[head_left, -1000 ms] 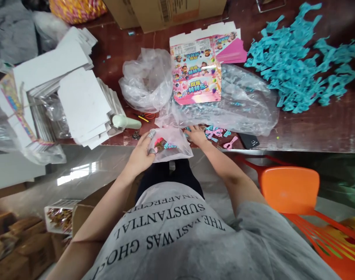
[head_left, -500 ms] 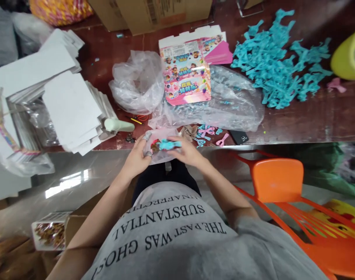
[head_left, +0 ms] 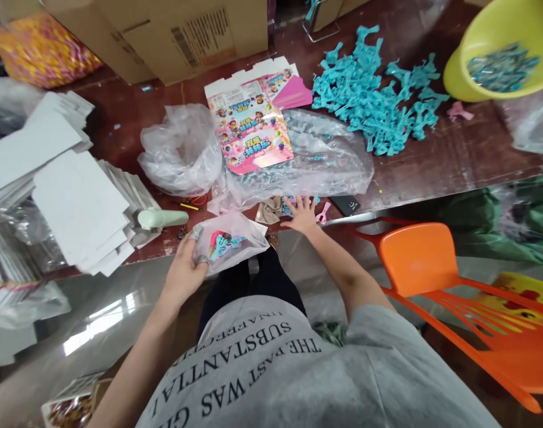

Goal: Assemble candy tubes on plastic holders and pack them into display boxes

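My left hand (head_left: 186,261), with silvery wraps on its fingers, grips the edge of a translucent plastic bag (head_left: 250,248) at the table's front edge. Blue plastic pieces (head_left: 226,244) and something red show inside the bag. To the right, my right hand (head_left: 303,215) is spread, palm down, over a small pile of blue and pink plastic pieces (head_left: 288,205) that it partly hides. A single pink piece (head_left: 323,213) lies by its fingers. Left of that hand sits a crumpled brownish cloth (head_left: 268,211).
A large heap of blue pieces (head_left: 364,89) lies behind, with a yellow bucket (head_left: 458,77) at right. Printed card boxes (head_left: 253,128) rest on a clear bag (head_left: 338,169). White card stacks (head_left: 75,196) and a pale green bottle (head_left: 164,218) stand left; an orange chair (head_left: 418,255) is right.
My right hand has let go of a blue piece at the bag and moved right to the small pile, fingers spreading. The bag hangs wider, blue pieces inside. The view has shifted.
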Available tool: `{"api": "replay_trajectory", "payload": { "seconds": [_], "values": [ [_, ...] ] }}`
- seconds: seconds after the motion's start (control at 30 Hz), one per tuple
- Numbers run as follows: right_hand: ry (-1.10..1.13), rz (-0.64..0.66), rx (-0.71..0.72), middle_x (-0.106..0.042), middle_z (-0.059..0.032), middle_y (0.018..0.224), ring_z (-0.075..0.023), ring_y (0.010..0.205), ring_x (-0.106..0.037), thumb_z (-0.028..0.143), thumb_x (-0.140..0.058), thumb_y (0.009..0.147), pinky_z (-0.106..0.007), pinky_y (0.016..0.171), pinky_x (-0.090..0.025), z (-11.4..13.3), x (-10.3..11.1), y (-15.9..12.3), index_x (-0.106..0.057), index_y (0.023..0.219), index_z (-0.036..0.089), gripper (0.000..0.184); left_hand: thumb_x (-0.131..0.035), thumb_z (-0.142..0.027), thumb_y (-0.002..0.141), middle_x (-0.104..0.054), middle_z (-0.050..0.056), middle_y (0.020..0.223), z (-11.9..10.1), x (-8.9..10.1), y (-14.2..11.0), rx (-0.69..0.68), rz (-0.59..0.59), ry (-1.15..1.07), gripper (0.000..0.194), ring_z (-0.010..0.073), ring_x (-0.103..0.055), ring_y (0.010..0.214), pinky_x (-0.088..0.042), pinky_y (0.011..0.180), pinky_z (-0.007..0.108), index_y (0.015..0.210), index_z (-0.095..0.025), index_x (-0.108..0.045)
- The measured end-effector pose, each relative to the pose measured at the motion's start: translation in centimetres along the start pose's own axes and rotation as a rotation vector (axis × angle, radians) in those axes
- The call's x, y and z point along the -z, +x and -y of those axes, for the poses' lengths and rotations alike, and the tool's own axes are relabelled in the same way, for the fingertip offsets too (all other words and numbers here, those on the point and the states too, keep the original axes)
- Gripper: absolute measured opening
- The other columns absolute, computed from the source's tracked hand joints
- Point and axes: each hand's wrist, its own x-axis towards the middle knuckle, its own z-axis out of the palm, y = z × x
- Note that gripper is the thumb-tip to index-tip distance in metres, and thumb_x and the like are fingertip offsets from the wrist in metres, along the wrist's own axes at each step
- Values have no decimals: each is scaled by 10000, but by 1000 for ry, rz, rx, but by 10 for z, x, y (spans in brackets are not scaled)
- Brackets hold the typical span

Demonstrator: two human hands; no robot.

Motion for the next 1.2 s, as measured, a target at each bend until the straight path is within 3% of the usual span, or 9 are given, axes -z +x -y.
{"api": "replay_trajectory", "payload": {
  "seconds": [0.1, 0.27, 0.43, 0.6, 0.7, 0.8, 0.93, 1.03, 1.2],
  "values": [
    [8, 14, 7, -413, -279, 1679, -557, 1472, -403, 603, -777, 853, -762, 1146, -332, -18, 16, 42, -409, 1690, 233, 986, -619, -150, 775, -481, 101, 1658, -2, 2, 0, 25, 2, 25, 730, 360, -460, 1561, -358, 1344, 581, 1489, -290, -553],
    [33, 18, 90, -365, -193, 1733, -473, 1469, -415, 410, -690, 906, -606, 1127, -439, -36, 45, 86, -439, 1668, 259, 816, -616, -161, 764, -456, 100, 1681, -7, 4, 1, 41, 8, 16, 786, 364, -428, 1584, -325, 1358, 583, 1535, -288, -529],
    [115, -38, 134, -560, -215, 1549, -431, 1358, -525, 317, -640, 884, -565, 1100, -479, -42, 67, 85, -568, 1548, 186, 680, -631, -152, 751, -520, 102, 1627, -9, 3, 0, 58, -31, -14, 765, 359, -463, 1562, -355, 1349, 557, 1504, -266, -567],
    [309, -136, 214, -619, -210, 1444, -379, 1327, -580, 388, -675, 862, -556, 1161, -476, -43, 94, 58, -561, 1478, 132, 676, -621, -121, 753, -540, 91, 1619, -17, 0, 3, 69, -40, -54, 752, 334, -488, 1548, -370, 1347, 528, 1493, -242, -567],
    [812, -164, 271, -645, -152, 1409, -307, 1202, -669, 536, -721, 860, -488, 1038, -578, -17, 104, 27, -496, 1487, 218, 738, -627, -131, 756, -542, 100, 1615, -22, -3, 7, 71, -9, -80, 747, 343, -481, 1551, -378, 1334, 552, 1494, -227, -565],
    [1397, -66, 341, -709, -97, 1247, -289, 1039, -735, 802, -685, 806, -489, 890, -634, 39, 99, -8, -455, 1502, 324, 876, -640, -125, 755, -491, 112, 1661, -28, -6, 10, 54, 17, -113, 817, 336, -443, 1577, -347, 1348, 540, 1552, -228, -498],
    [1447, 219, 560, -750, -86, 1092, -275, 914, -758, 971, -394, 839, -480, 807, -657, 127, 72, -20, -541, 1448, 275, 937, -631, -124, 750, -658, 96, 1401, -35, -5, 8, 67, 44, -143, 737, 308, -651, 1318, -544, 1183, 515, 1471, -235, -524],
    [1385, 244, 592, -744, -104, 1212, -270, 1037, -738, 814, -613, 867, -471, 919, -640, 166, 53, 3, -574, 1412, 233, 797, -630, -136, 745, -696, 60, 1147, -37, -4, 2, 74, 83, -114, 593, 263, -715, 1017, -645, 959, 446, 1328, -234, -583],
    [1172, 193, 644, -634, -145, 1521, -298, 1373, -611, 421, -880, 804, -513, 1211, -473, 186, 44, 29, -625, 1410, 205, 692, -634, -187, 786, -716, 60, 1139, -23, -11, -2, 99, 120, -86, 555, 284, -731, 1019, -636, 966, 472, 1336, -252, -587]
  ]
}}
